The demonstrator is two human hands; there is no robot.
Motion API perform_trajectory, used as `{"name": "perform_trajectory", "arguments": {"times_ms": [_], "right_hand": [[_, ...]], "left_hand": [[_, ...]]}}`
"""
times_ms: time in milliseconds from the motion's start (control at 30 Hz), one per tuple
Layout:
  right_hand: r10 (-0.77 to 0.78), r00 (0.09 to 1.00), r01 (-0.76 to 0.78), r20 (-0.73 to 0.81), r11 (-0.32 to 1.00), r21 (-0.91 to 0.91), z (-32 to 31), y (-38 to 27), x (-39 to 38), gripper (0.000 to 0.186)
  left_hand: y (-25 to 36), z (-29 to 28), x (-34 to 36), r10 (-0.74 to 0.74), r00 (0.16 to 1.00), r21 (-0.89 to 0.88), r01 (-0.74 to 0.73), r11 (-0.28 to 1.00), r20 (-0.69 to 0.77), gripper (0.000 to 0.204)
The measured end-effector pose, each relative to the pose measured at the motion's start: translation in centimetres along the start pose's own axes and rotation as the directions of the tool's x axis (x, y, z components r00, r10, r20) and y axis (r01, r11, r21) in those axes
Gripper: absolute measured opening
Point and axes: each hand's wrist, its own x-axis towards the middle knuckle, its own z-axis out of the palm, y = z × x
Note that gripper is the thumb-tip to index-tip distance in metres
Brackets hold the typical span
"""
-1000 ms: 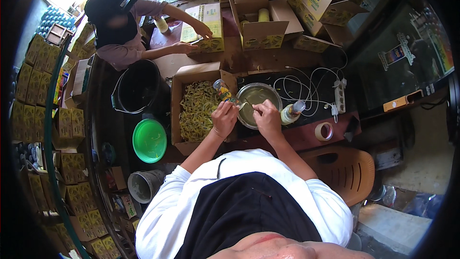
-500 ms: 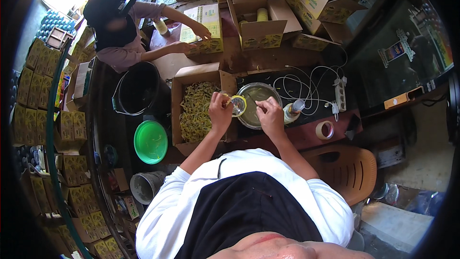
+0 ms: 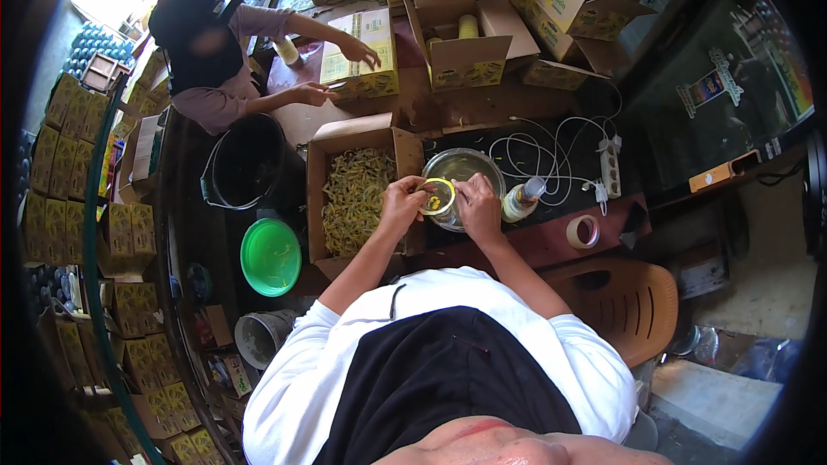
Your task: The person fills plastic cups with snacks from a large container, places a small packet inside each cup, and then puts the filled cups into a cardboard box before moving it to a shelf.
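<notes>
In my left hand (image 3: pixel 403 204) is a small round see-through thing with a yellow rim (image 3: pixel 438 197); small orange-yellow bits show within the ring. I cannot make out whether it is a jar or a roll. The fingers of my right hand (image 3: pixel 479 207) are pinched together at its right edge. Whether they grip the rim or a small piece is hidden. Behind both hands stands a round metal basin (image 3: pixel 466 156), its near part covered by them. Left of my left hand, an open cardboard box (image 3: pixel 351 129) holds a heap of small yellow-green wrapped pieces (image 3: pixel 355 198).
A bottle (image 3: pixel 524 198), a tape roll (image 3: pixel 583 232) and a power strip (image 3: pixel 610 168) with white cables lie to the right. A black bucket (image 3: pixel 250 164) and green basin (image 3: pixel 270 257) stand left. Across the table, a co-worker (image 3: pixel 207 60) reaches over a yellow carton (image 3: pixel 360 52).
My right hand has come in from over the metal basin to the yellow-rimmed thing. My left hand has shifted slightly right and turned its ring upward. The co-worker's nearer hand has drawn back left.
</notes>
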Motion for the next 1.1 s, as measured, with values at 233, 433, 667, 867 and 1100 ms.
{"name": "perform_trajectory", "arguments": {"times_ms": [233, 433, 667, 867, 1100], "right_hand": [[-0.034, 0.998, 0.036, -0.046, 0.999, 0.036, -1.7, -2.5, -0.5, 0.019], [-0.067, 0.996, 0.066, -0.064, 0.997, -0.027, 0.2, -0.5, 0.3, 0.018], [0.003, 0.999, 0.0, -0.049, 0.997, 0.073, -1.7, -2.6, -0.1, 0.016], [0.097, 0.995, -0.095, -0.006, 0.986, 0.137, -0.5, -0.9, 0.1, 0.016], [0.177, 0.983, -0.155, -0.037, 0.931, 0.33, -1.7, -1.9, 0.1, 0.013]], "left_hand": [[-0.9, -1.8, 1.3, -0.01, 0.99, -0.097, -0.003, 0.995, -0.137, 0.018], [-0.3, -0.3, 0.5, -0.066, 0.997, -0.157, 0.069, 0.985, 0.026, 0.019], [-0.6, -1.3, 1.2, -0.075, 0.993, -0.177, 0.058, 0.983, -0.089, 0.021], [0.5, 0.1, 0.2, -0.03, 0.999, -0.15, 0.035, 0.988, 0.039, 0.021], [-0.6, -1.1, 0.9, 0.041, 0.997, -0.004, -0.041, 0.999, -0.058, 0.028]]}}
